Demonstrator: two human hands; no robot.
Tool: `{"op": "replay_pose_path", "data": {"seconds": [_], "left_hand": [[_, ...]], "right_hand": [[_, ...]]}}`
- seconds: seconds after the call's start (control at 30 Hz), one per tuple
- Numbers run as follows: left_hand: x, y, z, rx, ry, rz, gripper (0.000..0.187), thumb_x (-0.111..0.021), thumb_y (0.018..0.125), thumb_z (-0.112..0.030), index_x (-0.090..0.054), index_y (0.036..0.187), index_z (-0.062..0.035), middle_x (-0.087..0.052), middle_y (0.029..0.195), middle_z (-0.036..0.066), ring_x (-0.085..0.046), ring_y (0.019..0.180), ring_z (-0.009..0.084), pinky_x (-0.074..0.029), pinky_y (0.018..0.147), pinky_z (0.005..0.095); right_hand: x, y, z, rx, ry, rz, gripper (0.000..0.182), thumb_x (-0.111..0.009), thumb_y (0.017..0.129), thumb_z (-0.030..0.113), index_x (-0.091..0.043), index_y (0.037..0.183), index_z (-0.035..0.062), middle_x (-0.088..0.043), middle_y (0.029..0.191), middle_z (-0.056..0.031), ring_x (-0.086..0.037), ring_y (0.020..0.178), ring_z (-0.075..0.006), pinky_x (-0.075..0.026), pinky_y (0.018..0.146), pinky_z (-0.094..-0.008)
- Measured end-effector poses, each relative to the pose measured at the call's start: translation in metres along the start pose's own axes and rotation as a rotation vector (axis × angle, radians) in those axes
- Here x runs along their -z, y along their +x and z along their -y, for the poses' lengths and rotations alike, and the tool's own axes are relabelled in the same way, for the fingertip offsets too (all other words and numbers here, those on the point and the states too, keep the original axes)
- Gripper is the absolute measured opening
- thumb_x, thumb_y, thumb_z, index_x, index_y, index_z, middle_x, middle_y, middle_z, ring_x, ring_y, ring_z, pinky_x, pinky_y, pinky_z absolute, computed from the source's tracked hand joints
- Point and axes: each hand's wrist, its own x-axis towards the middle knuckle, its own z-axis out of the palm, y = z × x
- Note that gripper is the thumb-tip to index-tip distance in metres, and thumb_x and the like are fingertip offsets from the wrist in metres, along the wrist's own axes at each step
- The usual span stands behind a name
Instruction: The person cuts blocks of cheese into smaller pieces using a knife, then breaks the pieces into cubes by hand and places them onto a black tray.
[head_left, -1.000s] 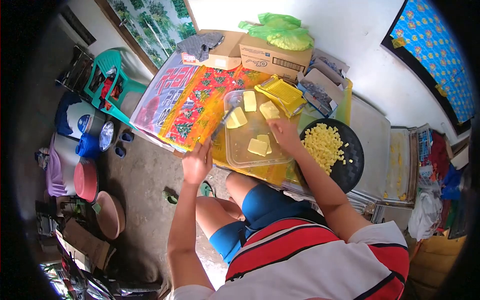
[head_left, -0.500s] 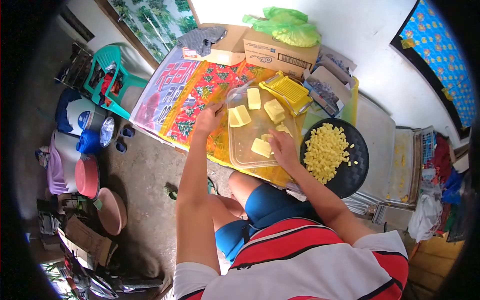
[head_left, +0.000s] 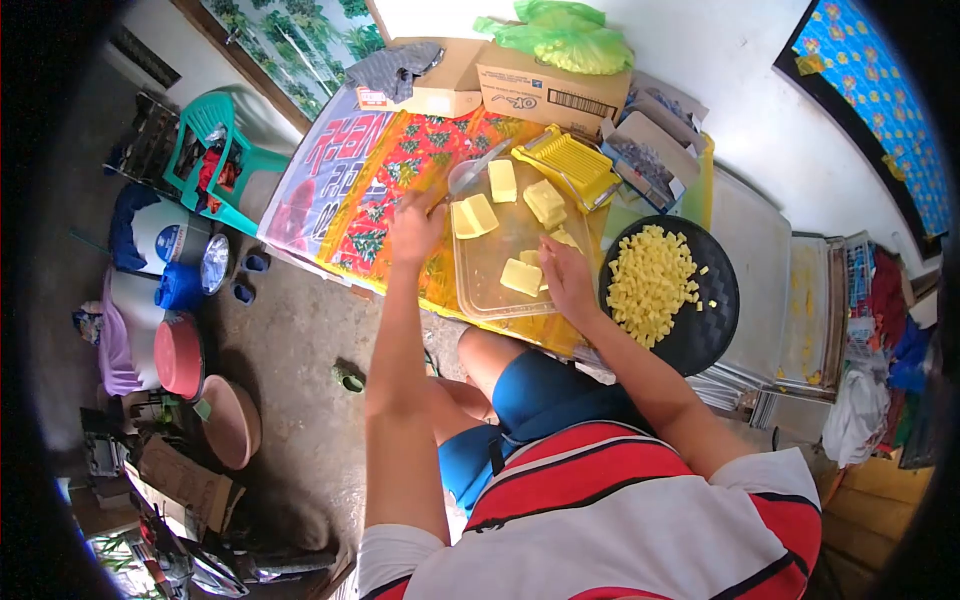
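My left hand [head_left: 415, 228] is closed at the left edge of a clear plastic tray [head_left: 470, 292]. It grips a knife [head_left: 482, 167], whose pale blade points up and right over the tray's far corner. My right hand [head_left: 568, 272] is inside the tray, fingers curled at a small pale yellow block [head_left: 522, 277], like cheese or butter; the fingertips partly hide the contact. Other yellow blocks, one at the far side [head_left: 503, 181], a split one at left [head_left: 474, 216] and a stack at right [head_left: 545, 203], lie in the tray. Yellow cubes [head_left: 652, 285] fill much of a round black tray [head_left: 712, 340].
A yellow slotted slicer [head_left: 568, 165] sits behind the clear tray. Cardboard boxes [head_left: 545, 95], a green plastic bag [head_left: 565, 38] and an open box of small packets [head_left: 650, 165] line the table's back. At left stands a green chair [head_left: 265, 160].
My left hand has shifted slightly up and left with the knife, and its back is turned more to view. My right hand stays by the same block. The whole view has shifted a little.
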Motion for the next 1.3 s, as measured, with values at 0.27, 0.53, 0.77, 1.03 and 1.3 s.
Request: {"op": "replay_pose_path", "data": {"seconds": [0.27,0.53,0.77,1.03,1.3], "left_hand": [[-0.021,-0.124,-0.093,0.16,-0.363,-0.174,0.026,-0.059,0.086,-0.007,-0.063,0.11,0.0025,-0.062,0.098,0.021,-0.061,0.091,0.0322,-0.049,0.08,0.0381],[-0.039,-0.172,-0.096,0.043,-0.214,-0.241,0.03,-0.051,0.09,-0.005,-0.057,0.117,0.0065,-0.059,0.092,0.024,-0.059,0.083,0.0378,-0.049,0.075,0.0414],[-0.039,-0.173,-0.094,0.062,-0.184,-0.259,0.03,-0.052,0.084,-0.003,-0.06,0.112,0.004,-0.061,0.087,0.023,-0.06,0.08,0.0383,-0.05,0.073,0.0427],[-0.038,-0.187,-0.104,0.054,-0.195,-0.348,0.022,-0.052,0.082,-0.001,-0.065,0.099,0.0031,-0.063,0.086,0.021,-0.061,0.077,0.0363,-0.05,0.071,0.0411],[-0.032,-0.216,-0.114,0.073,-0.205,-0.291,0.011,-0.055,0.082,-0.002,-0.063,0.085,0.0035,-0.063,0.085,0.02,-0.061,0.077,0.0367,-0.05,0.071,0.0414]], "right_hand": [[0.002,-0.005,0.005,0.086,-0.135,-0.046,0.032,-0.059,0.088,0.024,-0.057,0.112,0.0038,-0.064,0.093,-0.0128,-0.058,0.089,-0.0318,-0.042,0.08,-0.0426],[-0.006,-0.013,0.003,0.146,-0.206,0.025,0.053,-0.061,0.085,0.042,-0.053,0.123,0.0061,-0.066,0.097,-0.01,-0.059,0.095,-0.0293,-0.039,0.088,-0.0445],[-0.007,-0.013,-0.001,0.106,-0.164,0.061,0.05,-0.062,0.087,0.038,-0.053,0.123,0.0058,-0.066,0.094,-0.0108,-0.062,0.089,-0.0277,-0.041,0.087,-0.0417],[-0.009,-0.019,-0.009,0.131,-0.149,0.051,0.043,-0.062,0.088,0.034,-0.056,0.12,0.0055,-0.067,0.09,-0.0104,-0.064,0.081,-0.0263,-0.045,0.083,-0.0395],[-0.003,-0.033,-0.009,0.092,-0.011,0.054,0.033,-0.059,0.089,0.027,-0.058,0.113,0.0048,-0.068,0.084,-0.0129,-0.064,0.081,-0.0293,-0.046,0.081,-0.041]]}}
